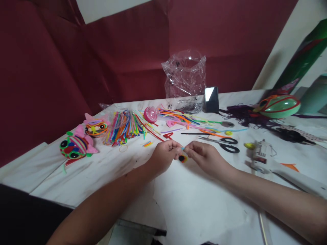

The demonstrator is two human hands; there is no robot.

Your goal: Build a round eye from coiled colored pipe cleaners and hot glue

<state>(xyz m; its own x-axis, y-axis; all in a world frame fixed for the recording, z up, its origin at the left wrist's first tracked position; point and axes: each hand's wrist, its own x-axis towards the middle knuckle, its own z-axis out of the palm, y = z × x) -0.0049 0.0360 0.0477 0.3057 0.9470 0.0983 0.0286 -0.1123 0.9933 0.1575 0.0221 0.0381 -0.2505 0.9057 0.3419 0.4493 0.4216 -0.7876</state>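
Over the white table, my left hand (pixel 166 151) and my right hand (pixel 203 154) meet fingertip to fingertip, both closed in a pinch. A short light-blue pipe cleaner (pixel 183 148) shows between them, mostly hidden by the fingers. Just beneath the fingertips is a small round coil (pixel 182 159), black in the middle with a yellow and red rim; I cannot tell whether it is held or lies on the table. Black-handled scissors (pixel 227 145) lie beyond my right hand. Short orange and yellow pipe cleaner pieces (pixel 147 144) lie beyond my left hand.
A bundle of coloured pipe cleaners (pixel 125 127) and two decorated fish figures (pixel 76 145) sit at left. Behind stand a clear plastic bag (pixel 185 80) and a phone (pixel 212 99). On the right are a glue gun (pixel 265 163) and a green balloon-shaped figure (pixel 279 106).
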